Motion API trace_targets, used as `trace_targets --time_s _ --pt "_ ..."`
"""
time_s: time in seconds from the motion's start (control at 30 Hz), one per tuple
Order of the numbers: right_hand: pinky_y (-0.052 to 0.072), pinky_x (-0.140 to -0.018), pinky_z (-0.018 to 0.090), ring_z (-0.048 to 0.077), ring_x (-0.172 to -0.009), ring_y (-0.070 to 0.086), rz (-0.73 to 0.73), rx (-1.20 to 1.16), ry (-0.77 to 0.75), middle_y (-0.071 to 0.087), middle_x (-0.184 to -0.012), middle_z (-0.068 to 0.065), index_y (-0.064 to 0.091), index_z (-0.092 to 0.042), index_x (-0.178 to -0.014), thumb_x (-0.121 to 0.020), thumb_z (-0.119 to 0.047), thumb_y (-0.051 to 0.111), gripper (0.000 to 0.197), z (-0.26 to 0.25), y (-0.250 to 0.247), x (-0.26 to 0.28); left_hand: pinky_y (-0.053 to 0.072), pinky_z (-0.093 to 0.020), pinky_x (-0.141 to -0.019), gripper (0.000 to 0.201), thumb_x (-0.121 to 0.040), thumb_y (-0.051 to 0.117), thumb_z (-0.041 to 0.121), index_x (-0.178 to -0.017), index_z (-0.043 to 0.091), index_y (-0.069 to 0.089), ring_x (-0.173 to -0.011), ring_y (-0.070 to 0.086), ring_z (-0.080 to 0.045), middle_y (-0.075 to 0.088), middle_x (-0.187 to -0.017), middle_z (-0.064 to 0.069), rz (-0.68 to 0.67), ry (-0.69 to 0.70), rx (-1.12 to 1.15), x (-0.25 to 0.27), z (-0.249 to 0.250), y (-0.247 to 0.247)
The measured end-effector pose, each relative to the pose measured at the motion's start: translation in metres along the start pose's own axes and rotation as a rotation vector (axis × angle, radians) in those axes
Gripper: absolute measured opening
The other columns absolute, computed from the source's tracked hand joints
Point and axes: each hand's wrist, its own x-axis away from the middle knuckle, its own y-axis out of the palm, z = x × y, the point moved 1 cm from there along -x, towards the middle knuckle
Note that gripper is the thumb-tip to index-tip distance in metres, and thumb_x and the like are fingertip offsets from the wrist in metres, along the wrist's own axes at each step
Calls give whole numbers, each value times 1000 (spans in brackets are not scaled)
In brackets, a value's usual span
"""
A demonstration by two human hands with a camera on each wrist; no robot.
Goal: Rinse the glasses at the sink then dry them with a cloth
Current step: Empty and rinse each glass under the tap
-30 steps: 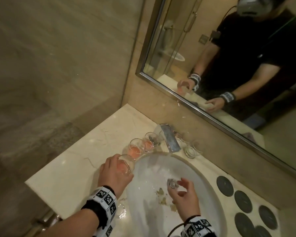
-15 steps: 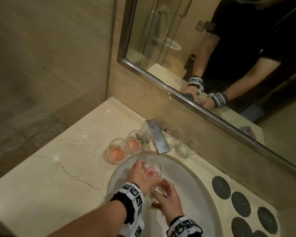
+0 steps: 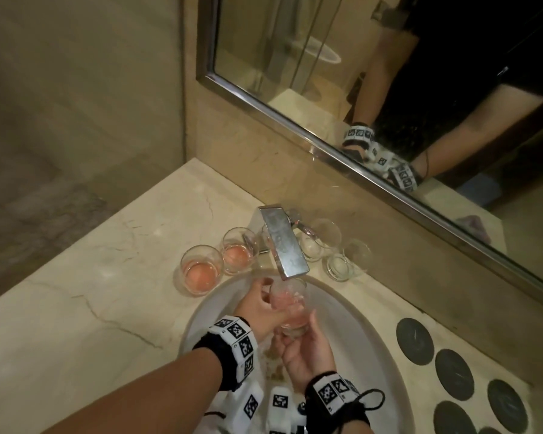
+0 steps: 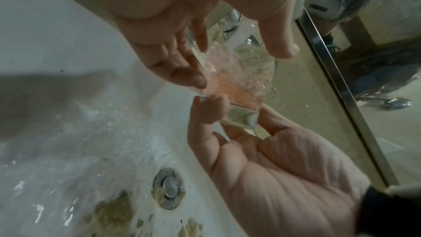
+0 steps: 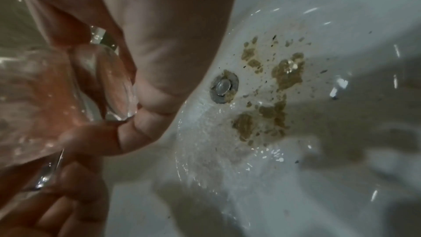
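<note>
Rinsing first glass [image 3: 290, 303], both hands [image 3: 306, 352] grasping it; two pink glasses [image 3: 201, 270] on desk [image 3: 76, 292] pending; drying unstarted.

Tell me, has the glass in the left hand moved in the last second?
Yes. The glass went from the counter beside the pink-filled glasses to under the faucet, over the sink.

Beige marble walls [image 3: 76, 89], framed mirror [image 3: 326, 73]

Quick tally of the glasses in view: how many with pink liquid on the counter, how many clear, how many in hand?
Pink liquid, on counter: 2
Clear, right of the faucet: 4
Held under the faucet: 1
Total: 7
</note>
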Motion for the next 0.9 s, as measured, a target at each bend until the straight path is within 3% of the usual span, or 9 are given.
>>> trace_targets --time_s 0.1,0.23,0.33,0.4,0.5,0.6,0.67,0.77,0.9 --pt "51 -47 26 17 -53 56 -8 12 50 61 -82 14 58 -3 -118 -85 -55 49 62 -7 1 2 50 -23 -67 69 -65 87 36 -119 41 45 -83 62 -10 62 -115 8 -129 4 30 -4 -5 -5" --pt "54 -50 29 21 -56 59 0 68 90 63 -82 18 58 0 -118 -96 -54 39 61 -13 -2 3 48 -24 -54 58 -73 83 18 -116 34 47 -76 65 -17 63 -111 4 -168 -24 70 -9 -4 -3" --pt "54 -53 32 25 -65 61 -14 31 50 64 -90 21 53 1 -122 -90 -36 46 50 -18 0 5 53 -24 -58 60 -72 84 20 -116 27 46 -76 66 -18 60 -110 4 -128 -76 109 -12 -7 3" --pt "52 -46 27 20 -55 58 -7 64 21 61 -84 18 54 1 -121 -88 -39 49 52 -20 -2 5 56 -29 -64 71 -70 86 22 -126 23 42 -75 67 -19 58 -116 0 -136 -134 163 -14 -11 7" --pt "40 -36 20 11 -40 44 90 185 -43 54 -68 7 62 -5 -109 -87 -50 52 52 -24 -10 -2 54 -31 -59 81 -75 81 12 -137 26 32 -71 67 -22 53 -124 -3 -166 -211 304 -18 -18 9" --pt "32 -39 21 12 -40 37 185 381 -150 49 -61 6 64 -5 -104 -84 -59 54 58 -27 -17 -7 53 -32 -59 105 -66 86 19 -147 31 20 -73 68 -24 52 -135 -6 -180 -243 374 -16 -25 11" --pt "36 -43 26 16 -42 43 237 549 -241 56 -67 9 64 -7 -105 -89 -52 54 49 -31 -15 -5 56 -38 -69 122 -56 90 26 -150 35 13 -76 69 -26 59 -124 -9 -161 -274 376 -14 -29 13" --pt "41 -45 28 19 -46 51 370 836 -422 63 -72 8 64 -22 -99 -87 -44 62 25 -41 -9 2 59 -42 -80 120 -65 89 28 -152 32 6 -81 71 -27 63 -108 -8 -105 -338 326 -10 -35 15" --pt "48 -57 30 24 -68 60 480 912 -534 64 -90 8 57 -27 -98 -76 -47 73 34 -44 -2 6 59 -41 -78 108 -70 86 28 -151 21 15 -80 69 -25 63 -111 -8 -92 -355 336 -8 -37 16"
